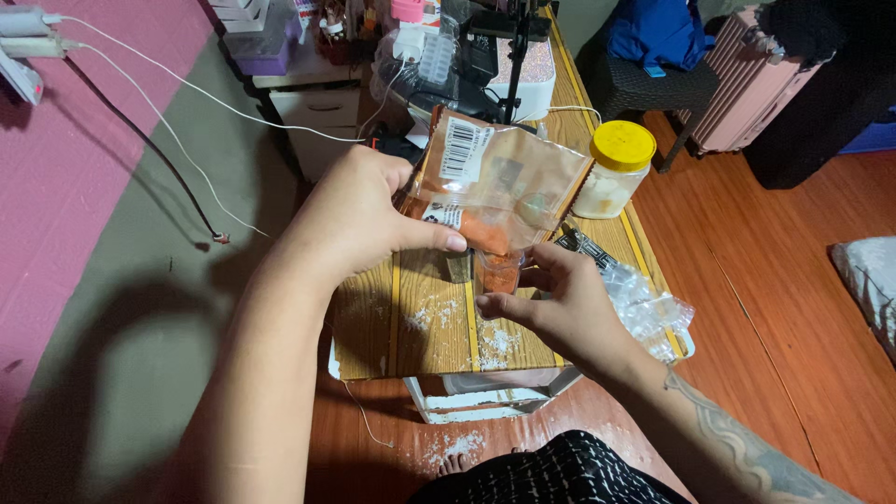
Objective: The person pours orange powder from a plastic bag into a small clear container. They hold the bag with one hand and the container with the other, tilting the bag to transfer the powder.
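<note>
While the camera looks down from the person's head, the left hand [359,219] grips a brown foil pouch [499,177] by its lower left edge, thumb pressed along the front and fingers curled behind. The pouch is tilted, its clear window facing the camera, and orange powder is gathered in the corner nearest the thumb. Just below that corner, the right hand [560,303] wraps around a small clear container [497,273], fingers bent about its sides, the thumb reaching underneath; orange powder shows inside the container. The pouch's low corner sits at the container's mouth, though whether they touch cannot be told.

Both hands work above a small wooden table [411,336] with yellow stripes, and white grains [499,343] lie scattered on it beneath the right hand. Beyond the right hand's fingertips lies a crumpled clear plastic bag [644,303], touching a dark wrapper [586,247]. Farther out from the pouch stands a clear jar with a yellow lid [616,168]. Past the left hand, white cables [187,89] trail over a grey and pink floor covering. A tattoo marks the right forearm [737,439]
</note>
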